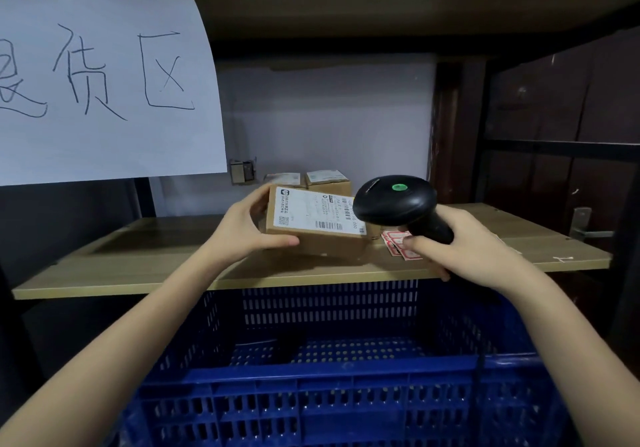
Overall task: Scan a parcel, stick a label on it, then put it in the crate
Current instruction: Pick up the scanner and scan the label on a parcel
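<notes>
My left hand [246, 227] grips a small brown cardboard parcel [313, 225] by its left end, lifted and tilted just above the wooden shelf [145, 256]. A white shipping label with barcodes covers the parcel's top. My right hand [457, 244] holds a black barcode scanner [398, 204] by its handle, its head with a green dot right over the parcel's right end. Red-and-white sticker labels [398, 244] lie on the shelf under the scanner, partly hidden. A blue perforated plastic crate [311, 374] stands below the shelf, in front of me.
Two more small cardboard parcels [327, 183] sit at the back of the shelf against the wall. A large white paper sign with handwriting [104, 83] hangs from the upper shelf at left. A dark door with a metal handle [588, 232] is at right.
</notes>
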